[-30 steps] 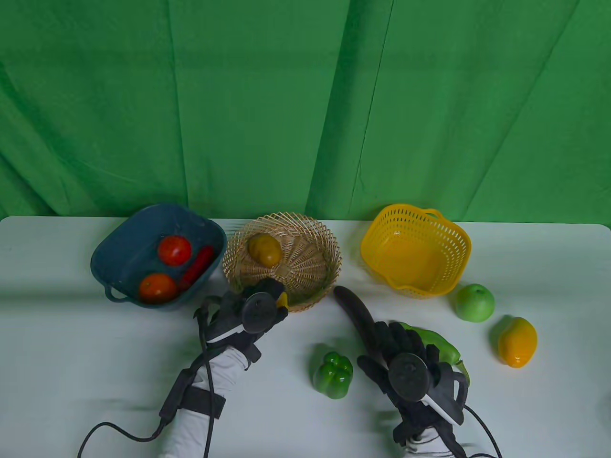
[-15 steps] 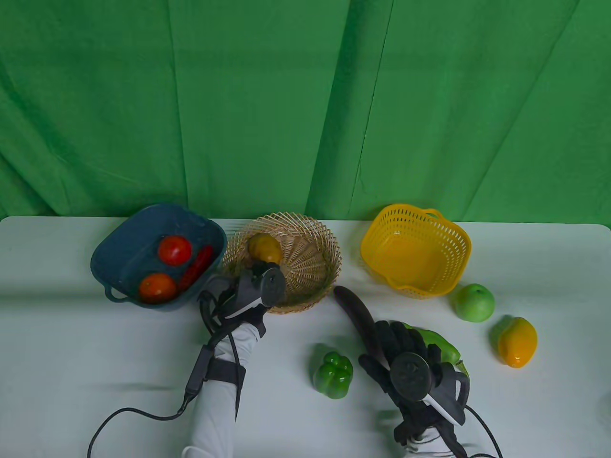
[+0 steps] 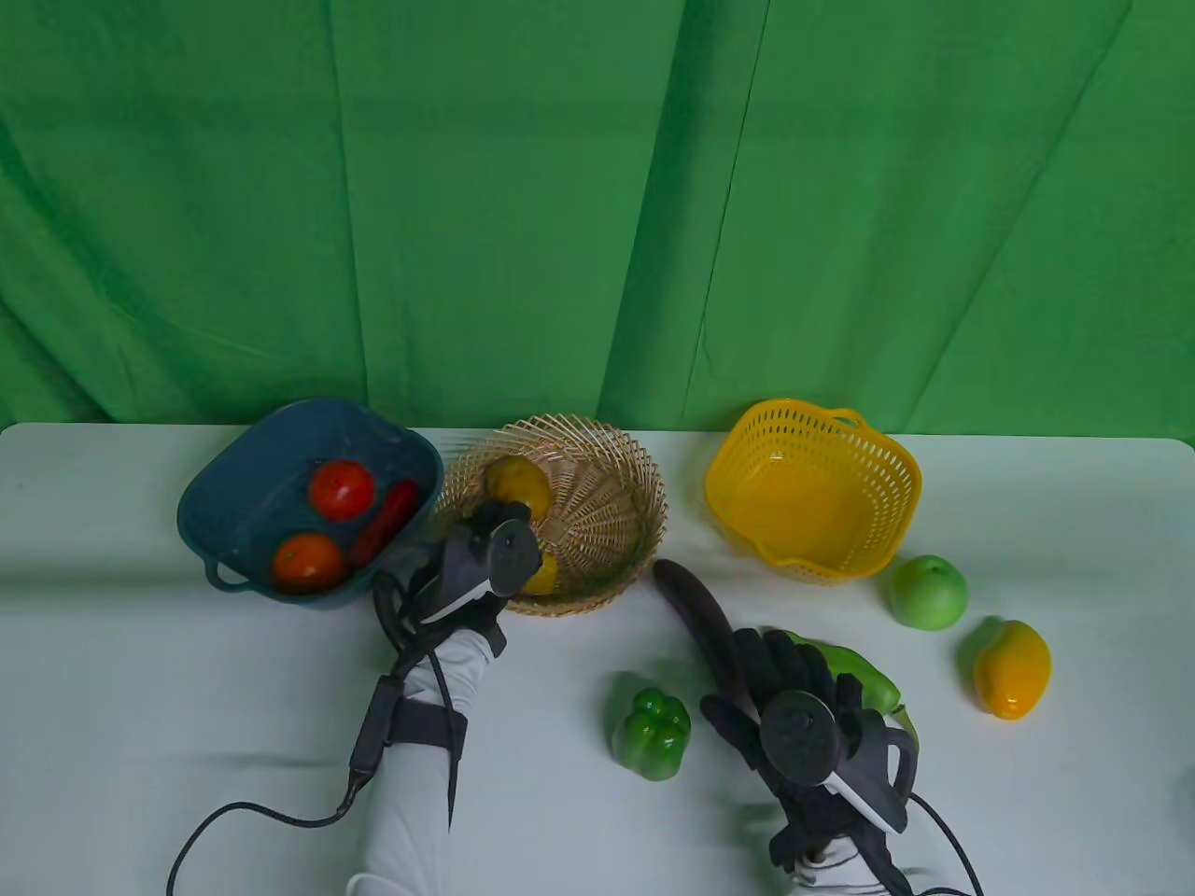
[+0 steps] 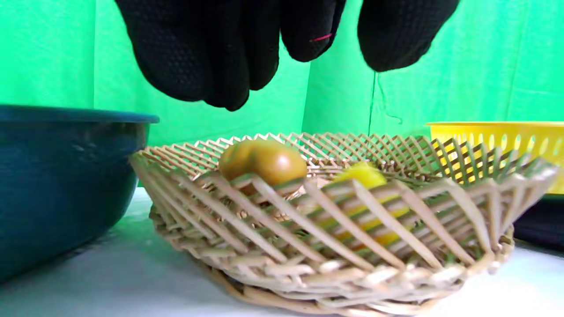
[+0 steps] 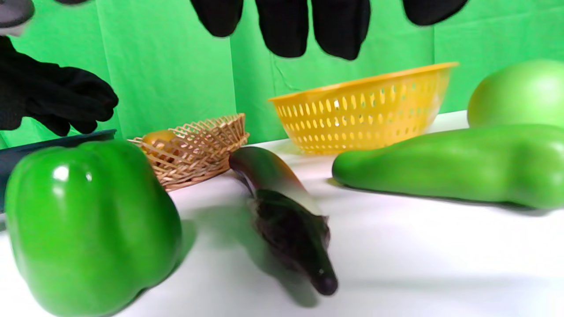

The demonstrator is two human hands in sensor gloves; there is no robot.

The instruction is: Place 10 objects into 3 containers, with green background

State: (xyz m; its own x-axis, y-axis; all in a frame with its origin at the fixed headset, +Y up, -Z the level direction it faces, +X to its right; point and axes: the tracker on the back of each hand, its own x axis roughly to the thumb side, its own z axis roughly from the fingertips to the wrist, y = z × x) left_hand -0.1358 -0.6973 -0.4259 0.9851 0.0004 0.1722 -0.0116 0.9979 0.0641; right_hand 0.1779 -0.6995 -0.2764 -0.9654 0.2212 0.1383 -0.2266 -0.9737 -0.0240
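In the table view the tracker on the left hand (image 3: pixel 485 551) covers its fingers and part of the yellow object (image 3: pixel 541 577) lying in the wicker basket (image 3: pixel 616 485); the left wrist view shows the fingers (image 4: pixel 207 57) hanging spread and empty above the basket's near rim. That yellow object (image 4: pixel 365 176) sits half hidden behind the weave, so its kind is hard to make out, beside a brownish potato (image 4: pixel 264 160). The right hand (image 3: pixel 794 700) hovers over the eggplant (image 3: pixel 695 616) and the long green pepper (image 3: pixel 859 672), hiding the near ends of both; in the right wrist view its fingertips (image 5: pixel 339 31) hang apart, touching nothing. A half second ago the left hand was lower over the basket's rim with the yellow object unseen; now the object lies free in the basket. The right hand has not shifted. The blue basket (image 3: pixel 233 467) holds two tomatoes (image 3: pixel 341 490) and a red chili (image 3: pixel 387 523). The green bell pepper (image 3: pixel 652 733), green apple (image 3: pixel 926 591) and mango (image 3: pixel 1013 669) lie on the table (image 3: pixel 140 672) near the yellow basket (image 3: pixel 896 476).
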